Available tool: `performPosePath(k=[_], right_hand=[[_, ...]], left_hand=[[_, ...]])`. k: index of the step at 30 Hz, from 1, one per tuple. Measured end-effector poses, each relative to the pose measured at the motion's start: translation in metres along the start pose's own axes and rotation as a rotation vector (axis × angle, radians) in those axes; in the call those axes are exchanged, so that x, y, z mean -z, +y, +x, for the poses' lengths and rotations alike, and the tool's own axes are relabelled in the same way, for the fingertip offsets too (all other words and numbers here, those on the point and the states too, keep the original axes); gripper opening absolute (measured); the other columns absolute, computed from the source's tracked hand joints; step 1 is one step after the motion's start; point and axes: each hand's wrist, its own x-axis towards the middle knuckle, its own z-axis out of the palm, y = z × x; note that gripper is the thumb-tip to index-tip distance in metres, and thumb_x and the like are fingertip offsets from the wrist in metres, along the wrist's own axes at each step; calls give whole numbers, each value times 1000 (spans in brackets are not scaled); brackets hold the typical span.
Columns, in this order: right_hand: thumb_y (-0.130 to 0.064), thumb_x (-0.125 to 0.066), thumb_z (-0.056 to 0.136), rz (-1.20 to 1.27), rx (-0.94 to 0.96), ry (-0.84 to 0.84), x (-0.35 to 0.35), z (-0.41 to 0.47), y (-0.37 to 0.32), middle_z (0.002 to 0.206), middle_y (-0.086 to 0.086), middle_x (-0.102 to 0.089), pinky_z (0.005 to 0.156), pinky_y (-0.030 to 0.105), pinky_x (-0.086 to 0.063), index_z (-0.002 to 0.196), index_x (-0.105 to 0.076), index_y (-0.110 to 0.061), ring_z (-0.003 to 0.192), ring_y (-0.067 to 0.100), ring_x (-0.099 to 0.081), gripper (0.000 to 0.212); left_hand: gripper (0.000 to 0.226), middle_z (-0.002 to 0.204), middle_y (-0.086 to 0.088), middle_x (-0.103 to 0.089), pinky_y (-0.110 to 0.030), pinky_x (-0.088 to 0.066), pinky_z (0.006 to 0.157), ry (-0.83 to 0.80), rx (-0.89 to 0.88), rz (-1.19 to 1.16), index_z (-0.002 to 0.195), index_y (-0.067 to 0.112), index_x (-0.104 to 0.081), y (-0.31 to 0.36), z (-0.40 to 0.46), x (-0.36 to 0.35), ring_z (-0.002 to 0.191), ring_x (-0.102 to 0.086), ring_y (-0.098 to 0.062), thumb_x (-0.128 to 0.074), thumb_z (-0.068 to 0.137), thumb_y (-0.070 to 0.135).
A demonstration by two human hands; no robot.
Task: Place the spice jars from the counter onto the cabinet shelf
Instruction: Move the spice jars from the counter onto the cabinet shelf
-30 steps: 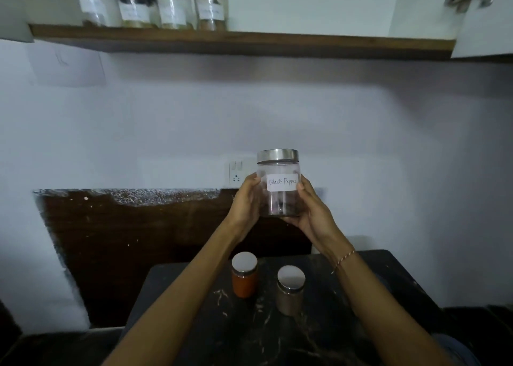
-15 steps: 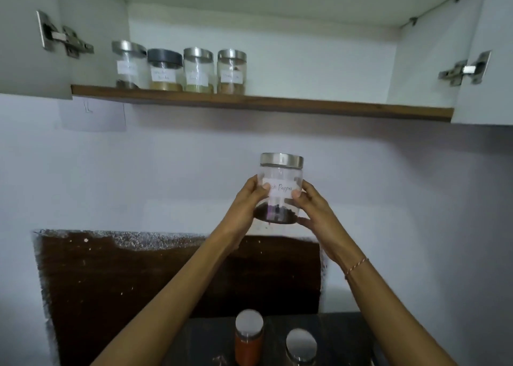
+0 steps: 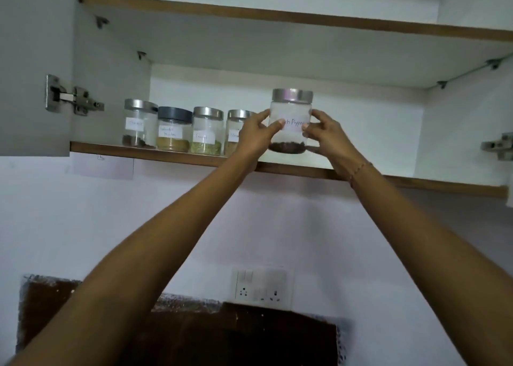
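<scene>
Both hands hold the pepper jar (image 3: 291,121) between them. The left hand (image 3: 256,136) has its thumb curled across the front of the glass, onto the left end of the paper label, and its other fingers are behind the jar, out of sight. The right hand (image 3: 327,135) mirrors it, with the thumb on the label's right end and the fingers wrapped round the far side. The jar stands upright, long axis vertical, steel lid on top, at the level of the cabinet shelf (image 3: 291,168) and about the middle of its front edge. Whether its base already touches the board or sits just above it cannot be told, because the shelf is seen from below.

The next move, as I judge it, turns on the gap to the left: the jar is just beside the right-hand end of a row of four jars, so it wants setting down without knocking the nearest one. Neither hand is clearly nearer; they share the load evenly.

The pepper jar holds a shallow layer of dark grains at the bottom and is otherwise clear. In the row, from the left corner of the shelf: a steel-lidded jar (image 3: 137,124) with a few dark bits, a dark-lidded jar (image 3: 174,129) with yellow-brown powder, a steel-lidded jar (image 3: 207,131) with greenish seeds, and a fourth jar (image 3: 236,127) half hidden by the left hand.
</scene>
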Motion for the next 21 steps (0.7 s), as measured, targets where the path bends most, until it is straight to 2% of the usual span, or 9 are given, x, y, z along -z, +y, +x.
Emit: performPosePath(k=[3, 7, 10, 13, 16, 19, 21], right_hand=[[-11, -47, 95, -81, -87, -36, -5, 26, 20, 119, 12, -57, 85, 34, -50, 136, -40, -13, 103, 19, -52, 41], [-14, -47, 95, -114, -179, -41, -9, 48, 42, 134, 15, -48, 90, 39, -48, 138, -36, -12, 112, 24, -50, 44], [-19, -46, 96, -193, -258, -83, -10, 58, 51, 129, 13, -48, 87, 37, -50, 139, -34, -12, 116, 28, -50, 45], [-24, -44, 97, -247, -269, -120, -11, 64, 56, 111, 11, -50, 83, 35, -49, 137, -35, -11, 99, 22, -52, 43], [-24, -43, 97, -381, -243, -112, -16, 70, 60, 109, 12, -51, 89, 38, -50, 135, -37, -8, 100, 27, -57, 42], [-16, -41, 96, -505, -198, -116, -21, 73, 60, 104, 14, -51, 99, 47, -45, 129, -43, -1, 112, 36, -54, 36], [-12, -40, 95, -534, -189, -138, -24, 76, 61, 100, 14, -51, 99, 44, -45, 126, -46, 1, 103, 34, -55, 34]], left_hand=[[47, 129, -15, -58, -44, -50, 96, -11, 138, 89, 136, 10, -47, -14, 23, -5, 115, -57, -29, -57, 92, 21], [39, 126, -18, -57, -38, -54, 84, 5, 212, 159, 126, 1, -53, -26, 43, -6, 113, -57, -32, -59, 90, 16], [34, 123, -20, -59, -34, -52, 81, 8, 234, 185, 119, -2, -57, -34, 51, -6, 112, -57, -32, -62, 88, 12], [37, 121, -18, -60, -33, -51, 82, 42, 231, 228, 120, 0, -55, -40, 55, -7, 111, -58, -31, -65, 86, 12], [32, 121, -20, -59, -35, -51, 88, 42, 271, 230, 118, -2, -56, -40, 58, -5, 110, -58, -31, -62, 87, 7], [41, 121, -17, -56, -33, -48, 84, 0, 351, 207, 130, 1, -47, -39, 59, -5, 108, -57, -28, -53, 90, 5], [40, 105, -13, -54, -32, -46, 82, -29, 377, 212, 131, 1, -42, -38, 60, -5, 101, -54, -25, -49, 92, 5]])
